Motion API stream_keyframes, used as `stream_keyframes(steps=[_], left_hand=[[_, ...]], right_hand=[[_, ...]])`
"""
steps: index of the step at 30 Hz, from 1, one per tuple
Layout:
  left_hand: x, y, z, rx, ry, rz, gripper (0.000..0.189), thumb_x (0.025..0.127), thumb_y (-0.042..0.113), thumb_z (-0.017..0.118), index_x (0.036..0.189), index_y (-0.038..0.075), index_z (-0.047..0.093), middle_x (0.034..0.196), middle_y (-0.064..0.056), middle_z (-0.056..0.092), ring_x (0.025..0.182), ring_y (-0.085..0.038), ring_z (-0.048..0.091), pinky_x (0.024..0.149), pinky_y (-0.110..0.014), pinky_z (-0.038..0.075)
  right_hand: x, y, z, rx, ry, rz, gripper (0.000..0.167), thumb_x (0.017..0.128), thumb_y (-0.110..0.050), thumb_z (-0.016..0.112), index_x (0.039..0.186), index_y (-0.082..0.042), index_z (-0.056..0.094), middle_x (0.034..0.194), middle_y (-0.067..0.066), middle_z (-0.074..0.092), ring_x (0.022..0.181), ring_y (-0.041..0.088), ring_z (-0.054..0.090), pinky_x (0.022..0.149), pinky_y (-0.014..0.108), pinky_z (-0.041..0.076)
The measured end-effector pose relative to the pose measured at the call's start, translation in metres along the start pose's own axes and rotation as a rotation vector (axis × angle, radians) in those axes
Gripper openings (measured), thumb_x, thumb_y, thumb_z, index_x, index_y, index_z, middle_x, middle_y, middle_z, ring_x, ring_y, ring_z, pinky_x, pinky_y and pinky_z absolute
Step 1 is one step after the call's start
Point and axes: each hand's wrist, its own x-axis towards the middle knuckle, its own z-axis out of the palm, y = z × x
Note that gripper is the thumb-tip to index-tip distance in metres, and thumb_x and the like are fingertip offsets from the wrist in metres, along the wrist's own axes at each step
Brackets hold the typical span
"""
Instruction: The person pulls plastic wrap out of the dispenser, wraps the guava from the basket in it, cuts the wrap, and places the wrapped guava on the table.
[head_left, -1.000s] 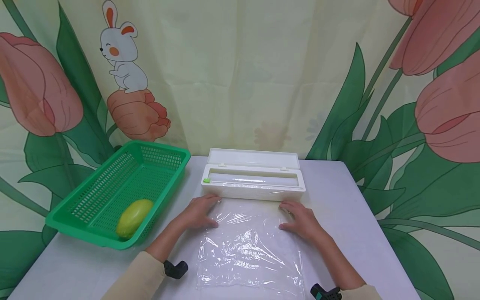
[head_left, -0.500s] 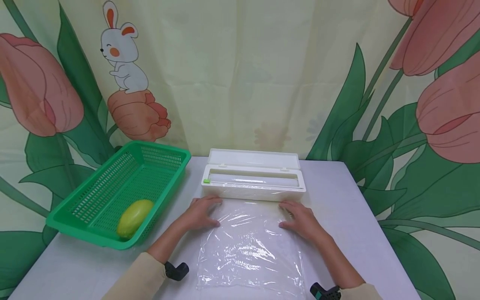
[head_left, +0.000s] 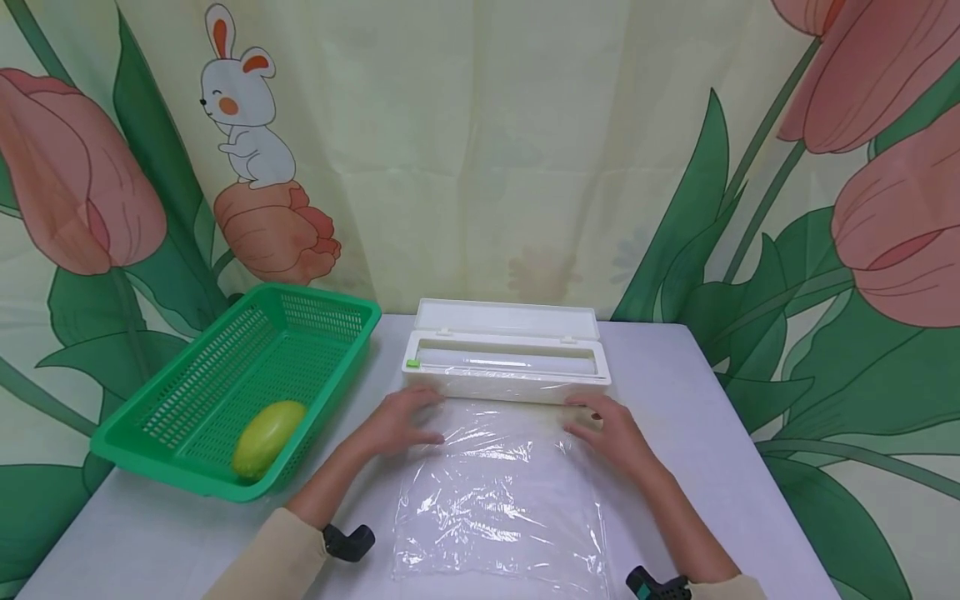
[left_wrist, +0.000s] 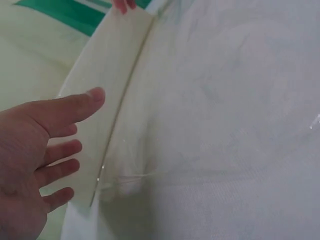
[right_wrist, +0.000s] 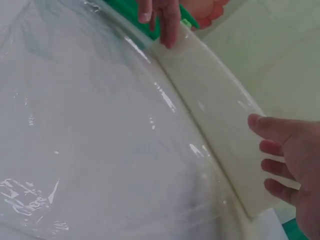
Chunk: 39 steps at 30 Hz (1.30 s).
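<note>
A white cling film dispenser (head_left: 506,387) stands in the middle of the table in the head view, its lid (head_left: 516,319) tipped back and the film roll (head_left: 506,360) showing inside. A sheet of clear cling film (head_left: 498,500) runs from its front edge toward me over the table. My left hand (head_left: 400,422) is at the dispenser's front left corner, and my right hand (head_left: 617,432) at the front right. Both wrist views show the fingers (left_wrist: 60,150) spread and relaxed, gripping nothing. Whether any fingertip touches the dispenser or film I cannot tell.
Left of the dispenser, a green plastic basket (head_left: 176,479) holds a yellow-green oval fruit (head_left: 268,439) near its front right corner. A small green slider (head_left: 413,363) sits at the dispenser's left end. Behind the table (head_left: 660,367) hangs a curtain (head_left: 540,150) printed with tulips and a rabbit.
My right hand has shifted slightly to the right and away from the film. The left hand's thumb has lifted a little. The dispenser, film, basket and fruit stay in place.
</note>
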Motion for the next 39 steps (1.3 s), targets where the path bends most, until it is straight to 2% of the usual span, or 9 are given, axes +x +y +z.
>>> stream_keyframes(steps=[3, 6, 9, 12, 17, 21, 28, 33, 39], left_hand=[[-0.001, 0.007, -0.006, -0.075, 0.032, 0.033, 0.063, 0.071, 0.027, 0.085, 0.126, 0.009, 0.061, 0.133, -0.013, 0.059, 0.127, -0.033, 0.052, 0.107, -0.050, 0.042], [-0.002, 0.014, -0.012, -0.106, 0.038, 0.048, 0.063, 0.071, 0.026, 0.085, 0.127, 0.010, 0.061, 0.133, -0.012, 0.060, 0.127, -0.032, 0.052, 0.106, -0.049, 0.043], [-0.003, 0.021, -0.018, -0.125, 0.027, 0.014, 0.063, 0.072, 0.028, 0.085, 0.129, 0.013, 0.060, 0.135, -0.008, 0.059, 0.129, -0.029, 0.052, 0.106, -0.048, 0.044], [-0.004, 0.026, -0.024, -0.149, 0.026, -0.024, 0.064, 0.073, 0.029, 0.084, 0.131, 0.018, 0.059, 0.137, -0.005, 0.058, 0.131, -0.028, 0.050, 0.107, -0.049, 0.043], [-0.007, 0.031, -0.033, -0.181, 0.027, -0.018, 0.064, 0.074, 0.032, 0.083, 0.132, 0.020, 0.058, 0.136, -0.002, 0.058, 0.130, -0.026, 0.051, 0.106, -0.050, 0.043], [-0.010, 0.034, -0.039, -0.188, 0.023, -0.005, 0.066, 0.074, 0.034, 0.083, 0.134, 0.020, 0.057, 0.136, -0.002, 0.059, 0.127, -0.027, 0.053, 0.102, -0.050, 0.046], [-0.011, 0.035, -0.046, -0.207, 0.048, 0.054, 0.065, 0.075, 0.033, 0.083, 0.132, 0.013, 0.058, 0.132, -0.010, 0.061, 0.118, -0.033, 0.056, 0.096, -0.045, 0.049], [-0.012, 0.036, -0.051, -0.210, 0.050, 0.074, 0.065, 0.077, 0.032, 0.082, 0.133, 0.012, 0.057, 0.132, -0.010, 0.061, 0.117, -0.033, 0.056, 0.095, -0.044, 0.050], [-0.015, 0.039, -0.059, -0.207, 0.042, 0.041, 0.065, 0.077, 0.030, 0.082, 0.134, 0.013, 0.056, 0.133, -0.007, 0.060, 0.121, -0.033, 0.055, 0.097, -0.048, 0.050]], right_hand=[[0.004, -0.005, -0.008, 0.036, 0.070, -0.008, 0.039, 0.078, -0.011, 0.080, 0.115, -0.009, 0.068, 0.114, 0.007, 0.069, 0.102, 0.025, 0.064, 0.081, 0.043, 0.057], [0.008, -0.006, -0.015, 0.016, 0.145, 0.002, 0.037, 0.078, -0.009, 0.079, 0.113, -0.009, 0.068, 0.110, 0.008, 0.070, 0.098, 0.024, 0.064, 0.080, 0.042, 0.058], [0.012, -0.005, -0.021, -0.011, 0.209, 0.041, 0.033, 0.081, -0.011, 0.077, 0.113, -0.008, 0.068, 0.111, 0.010, 0.069, 0.101, 0.025, 0.064, 0.082, 0.044, 0.057], [0.017, 0.000, -0.027, 0.002, 0.225, 0.087, 0.034, 0.086, -0.015, 0.074, 0.117, -0.008, 0.065, 0.121, 0.013, 0.065, 0.112, 0.029, 0.060, 0.088, 0.048, 0.056], [0.024, 0.012, -0.035, 0.109, 0.166, 0.190, 0.043, 0.091, -0.024, 0.068, 0.129, -0.006, 0.059, 0.141, 0.016, 0.051, 0.130, 0.034, 0.049, 0.096, 0.048, 0.051], [0.028, 0.019, -0.038, 0.170, 0.092, 0.260, 0.054, 0.092, -0.031, 0.066, 0.138, -0.009, 0.051, 0.149, 0.015, 0.042, 0.134, 0.035, 0.046, 0.097, 0.045, 0.049], [0.035, 0.027, -0.041, 0.214, -0.010, 0.350, 0.069, 0.091, -0.039, 0.065, 0.149, -0.015, 0.037, 0.157, 0.014, 0.032, 0.136, 0.037, 0.044, 0.100, 0.048, 0.047], [0.037, 0.030, -0.043, 0.218, -0.071, 0.392, 0.078, 0.090, -0.045, 0.064, 0.153, -0.017, 0.028, 0.159, 0.016, 0.026, 0.138, 0.039, 0.040, 0.103, 0.048, 0.044], [0.043, 0.036, -0.041, 0.225, -0.116, 0.386, 0.092, 0.083, -0.046, 0.073, 0.155, -0.018, 0.023, 0.161, 0.016, 0.020, 0.141, 0.040, 0.035, 0.106, 0.051, 0.042]])
